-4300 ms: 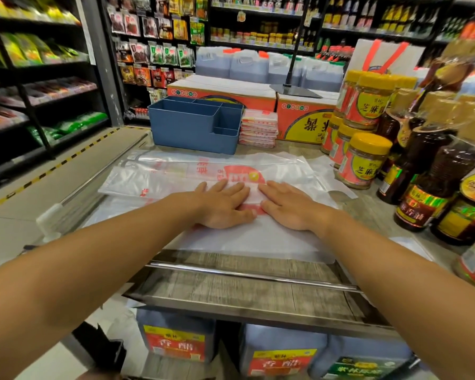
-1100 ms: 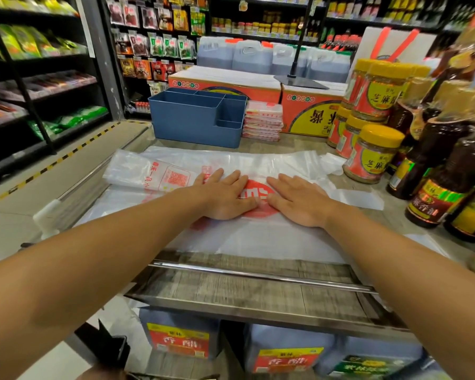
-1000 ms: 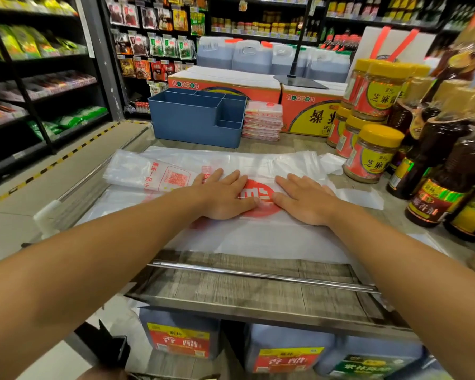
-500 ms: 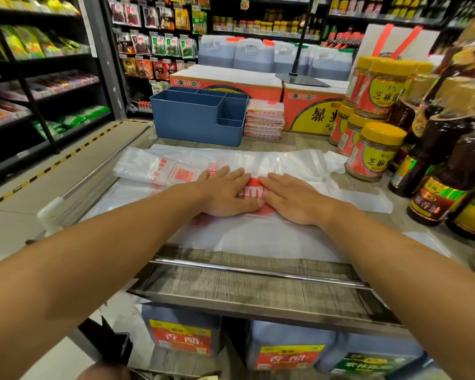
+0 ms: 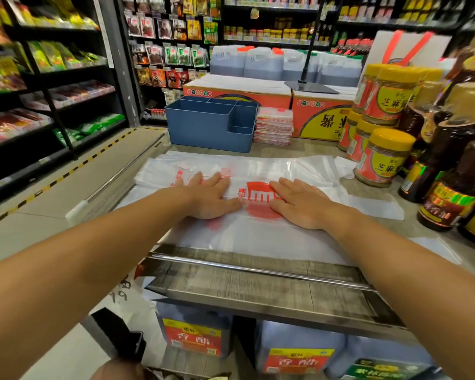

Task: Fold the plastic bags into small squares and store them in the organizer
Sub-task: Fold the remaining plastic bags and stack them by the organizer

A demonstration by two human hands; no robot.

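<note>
Both hands, left hand (image 5: 209, 197) and right hand (image 5: 299, 204), press flat on an unfolded plastic bag (image 5: 258, 231); the blue organizer (image 5: 209, 127) apparently awaits its first square.

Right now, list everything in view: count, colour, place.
bag: one on top, clear-white with red print, flat on the counter, more plastic under it
organizer: one, blue, behind the bag, its visible compartments empty
packet stack: one, white and red, right of the organizer
boxes: two, orange and yellow, behind the organizer
jars: several, yellow lids, far right
bottles: several, dark brown, right edge
jugs: several, dark liquid, behind the boxes; more under the counter
shelves: packaged goods, left and rear
left hand: flat on the bag
right hand: flat on the bag
</note>
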